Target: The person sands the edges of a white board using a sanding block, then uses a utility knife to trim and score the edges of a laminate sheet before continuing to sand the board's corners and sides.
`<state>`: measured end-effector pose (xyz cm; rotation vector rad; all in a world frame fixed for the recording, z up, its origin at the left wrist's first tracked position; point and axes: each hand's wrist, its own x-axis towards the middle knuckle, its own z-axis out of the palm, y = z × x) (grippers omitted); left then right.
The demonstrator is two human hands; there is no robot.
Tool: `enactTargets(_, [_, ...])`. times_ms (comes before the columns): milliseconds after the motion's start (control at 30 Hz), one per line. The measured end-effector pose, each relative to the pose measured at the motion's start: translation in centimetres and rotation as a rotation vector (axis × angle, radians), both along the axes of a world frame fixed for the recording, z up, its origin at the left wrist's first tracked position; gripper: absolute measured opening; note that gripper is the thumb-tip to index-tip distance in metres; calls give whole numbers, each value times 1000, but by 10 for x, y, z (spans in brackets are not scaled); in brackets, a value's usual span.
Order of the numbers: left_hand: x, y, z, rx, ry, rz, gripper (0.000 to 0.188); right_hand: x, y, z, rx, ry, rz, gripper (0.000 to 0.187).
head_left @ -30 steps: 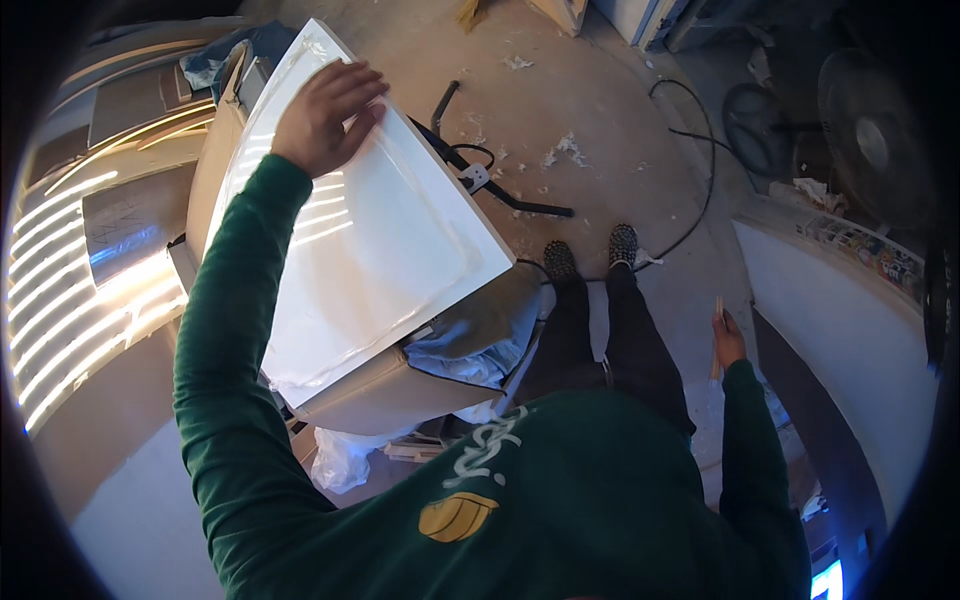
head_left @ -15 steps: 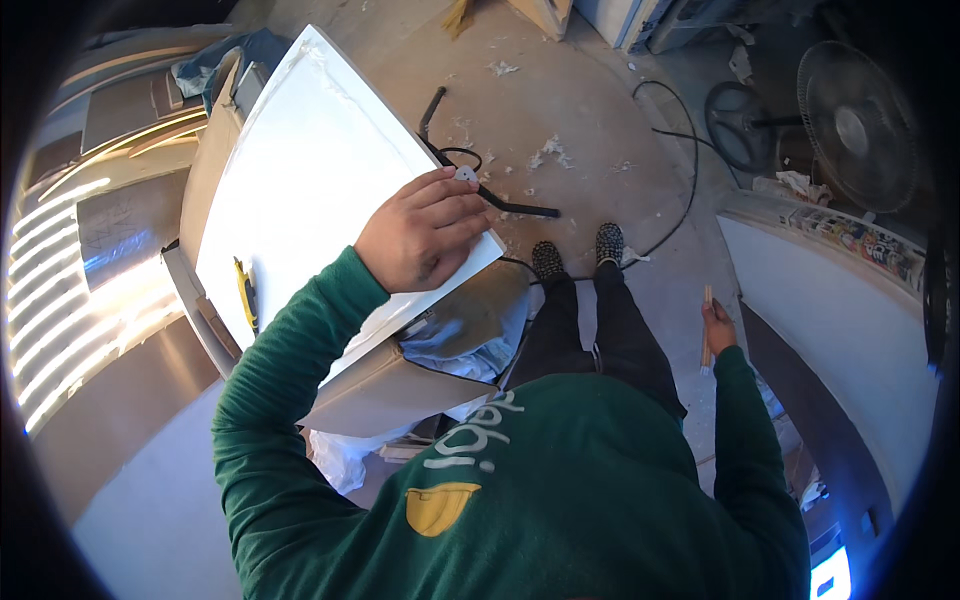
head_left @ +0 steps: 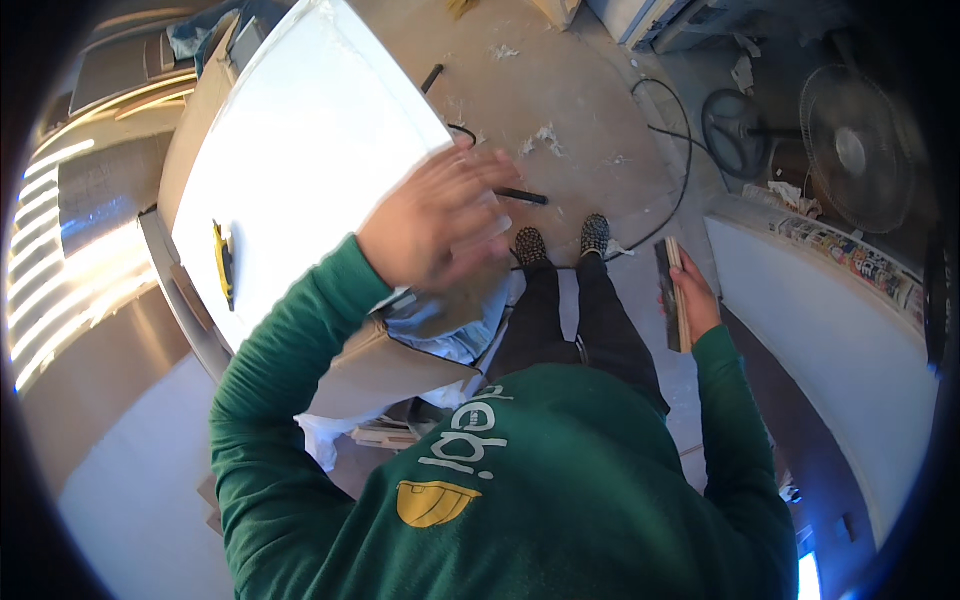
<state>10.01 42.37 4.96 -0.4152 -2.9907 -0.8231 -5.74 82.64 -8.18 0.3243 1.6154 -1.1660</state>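
One white panel (head_left: 310, 130), one cutter (head_left: 223, 265) — left hand (head_left: 425, 220) blurred, grip unclear; right hand (head_left: 699, 297) clamped on one block (head_left: 676, 305)

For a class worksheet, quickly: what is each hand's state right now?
Left hand: open, blurred, by a corner of the white board.
Right hand: closed, holding a flat wooden block.

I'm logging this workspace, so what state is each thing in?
Left hand: fingers extended, blurred.
White panel: brightly lit, one corner hidden by the left hand.
Layered block: held, dark face leftward.
Right hand: closed around the block.
Yellow utility knife: lying on the panel, blade position unclear.
Fan: running or not, unclear.
Black cable: loosely curved across the floor.
Pale scraps: scattered there.
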Motion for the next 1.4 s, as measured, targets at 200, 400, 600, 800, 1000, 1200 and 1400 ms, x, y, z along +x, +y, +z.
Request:
enactTargets(200, [-32, -142, -46, -86, 498, 755, 32, 28, -101, 54, -315, 13, 88, 62])
enactTargets(400, [-67, -211, -60, -165, 257, 1239, 44, 54, -170, 83, -451, 52, 143, 63])
enactTargets(600, [-51, -227, -82, -615, 202, 982, 48, 67, -187, 93, -385, 246, 276, 60])
enactTargets(800, [-54, -214, -78, -214, 327, 1222, 50, 57, -185, 89, -357, 365, 405, 63])
enactTargets(1000, [-54, -210, -57, -88, 198, 1263, 56, 52, -186, 74, -392, 635, 579, 70])
enactTargets(1200, [-58, -212, -66, -216, 191, 1309, 60, 40, -191, 71, -437, 1005, 838, 75])
enactTargets(1400, [-63, -216, -83, -276, 280, 1343, 59, 37, -185, 64, -483, 1029, 833, 76])
